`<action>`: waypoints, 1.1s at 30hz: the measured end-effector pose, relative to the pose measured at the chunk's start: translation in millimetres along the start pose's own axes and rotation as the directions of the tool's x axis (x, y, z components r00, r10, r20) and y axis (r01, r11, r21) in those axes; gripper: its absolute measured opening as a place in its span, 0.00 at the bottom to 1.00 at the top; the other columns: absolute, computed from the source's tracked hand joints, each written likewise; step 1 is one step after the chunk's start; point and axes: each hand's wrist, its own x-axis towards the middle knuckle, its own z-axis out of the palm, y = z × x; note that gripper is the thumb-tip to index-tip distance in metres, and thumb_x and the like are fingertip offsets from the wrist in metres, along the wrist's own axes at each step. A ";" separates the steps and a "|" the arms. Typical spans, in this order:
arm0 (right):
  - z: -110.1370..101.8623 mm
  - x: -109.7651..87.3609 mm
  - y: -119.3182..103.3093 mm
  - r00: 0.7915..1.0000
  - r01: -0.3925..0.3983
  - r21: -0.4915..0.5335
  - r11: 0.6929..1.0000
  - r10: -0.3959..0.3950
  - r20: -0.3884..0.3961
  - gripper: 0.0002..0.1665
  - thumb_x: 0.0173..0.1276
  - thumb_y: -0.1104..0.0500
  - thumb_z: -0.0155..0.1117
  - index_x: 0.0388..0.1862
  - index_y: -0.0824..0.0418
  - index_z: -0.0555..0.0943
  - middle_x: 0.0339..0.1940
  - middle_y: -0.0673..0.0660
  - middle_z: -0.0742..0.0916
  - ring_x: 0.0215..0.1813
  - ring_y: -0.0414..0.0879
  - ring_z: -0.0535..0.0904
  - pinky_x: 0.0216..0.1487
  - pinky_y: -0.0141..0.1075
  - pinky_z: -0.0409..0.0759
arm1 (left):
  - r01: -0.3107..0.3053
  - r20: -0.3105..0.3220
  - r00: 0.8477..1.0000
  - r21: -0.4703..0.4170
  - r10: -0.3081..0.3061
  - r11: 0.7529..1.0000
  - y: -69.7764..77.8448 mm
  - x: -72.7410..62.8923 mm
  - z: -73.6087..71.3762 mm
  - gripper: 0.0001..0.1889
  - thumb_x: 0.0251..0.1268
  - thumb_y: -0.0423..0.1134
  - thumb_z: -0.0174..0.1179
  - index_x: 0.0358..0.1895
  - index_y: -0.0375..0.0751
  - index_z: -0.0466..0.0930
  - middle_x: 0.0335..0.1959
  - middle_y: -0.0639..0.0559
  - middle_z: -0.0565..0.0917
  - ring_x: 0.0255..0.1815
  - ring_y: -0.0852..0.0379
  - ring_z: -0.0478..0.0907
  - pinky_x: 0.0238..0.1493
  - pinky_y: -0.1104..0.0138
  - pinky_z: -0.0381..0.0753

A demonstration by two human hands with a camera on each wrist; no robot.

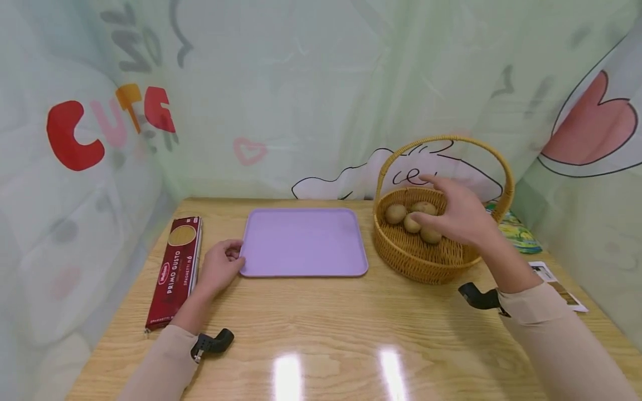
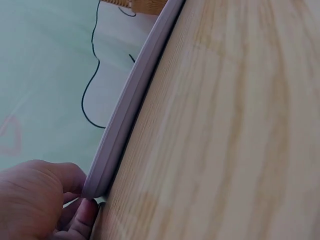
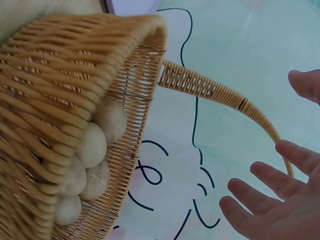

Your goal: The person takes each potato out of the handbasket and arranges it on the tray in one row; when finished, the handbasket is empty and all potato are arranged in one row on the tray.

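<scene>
At the left edge of a flat purple tray [image 1: 304,242], my left hand [image 1: 219,266] pinches the rim. In the left wrist view the left hand [image 2: 37,197] has fingers above and below the corner of the tray [image 2: 131,95]. Over a wicker basket [image 1: 426,272] my right hand [image 1: 463,214] is held with fingers spread and holds nothing. Several round, pale-brown things [image 3: 91,145] like small potatoes lie inside the basket [image 3: 45,75]. The right hand [image 3: 285,195] appears near the basket's arched handle [image 3: 215,90] in the right wrist view.
A red spaghetti box [image 1: 174,273] lies to the left of my left hand. Behind the basket at the right is a colourful packet [image 1: 519,234], with a printed card [image 1: 559,287] nearer. A printed curtain [image 1: 281,100] hangs along the back of the wooden table [image 1: 321,323].
</scene>
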 end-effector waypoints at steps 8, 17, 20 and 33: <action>-5.3 16.7 2.7 1.000 -0.022 0.006 1.000 0.021 0.020 0.47 0.61 0.42 0.68 0.76 0.54 0.61 0.71 0.65 0.68 0.67 0.67 0.64 0.60 0.63 0.63 | -0.017 -0.045 0.999 -0.023 0.016 1.000 -6.4 -1.1 1.7 0.20 0.55 0.27 0.61 0.54 0.29 0.79 0.37 0.41 0.81 0.38 0.51 0.76 0.36 0.72 0.76; -0.4 37.4 13.0 0.995 -0.069 -0.009 0.998 0.069 0.073 0.48 0.61 0.41 0.68 0.75 0.56 0.61 0.71 0.65 0.68 0.67 0.67 0.64 0.58 0.64 0.65 | -0.019 -0.071 0.997 -0.004 0.019 1.000 -7.6 -0.4 2.5 0.20 0.56 0.28 0.62 0.54 0.31 0.80 0.38 0.42 0.81 0.38 0.52 0.77 0.37 0.70 0.77; 3.0 44.4 20.3 0.992 -0.080 -0.019 0.997 0.082 0.092 0.48 0.62 0.41 0.68 0.75 0.57 0.61 0.71 0.65 0.68 0.67 0.66 0.65 0.58 0.64 0.66 | -0.018 -0.069 0.997 -0.001 0.018 1.000 -7.7 -0.8 2.3 0.20 0.56 0.29 0.62 0.55 0.31 0.80 0.38 0.42 0.81 0.38 0.52 0.77 0.36 0.70 0.77; 19.7 64.8 43.4 0.973 -0.149 0.039 0.988 0.140 0.184 0.48 0.63 0.40 0.66 0.74 0.61 0.60 0.70 0.68 0.69 0.68 0.65 0.64 0.62 0.61 0.64 | -0.035 -0.078 0.996 0.000 0.035 0.999 -11.7 1.2 3.3 0.20 0.56 0.28 0.62 0.54 0.31 0.80 0.39 0.43 0.80 0.38 0.53 0.76 0.37 0.70 0.77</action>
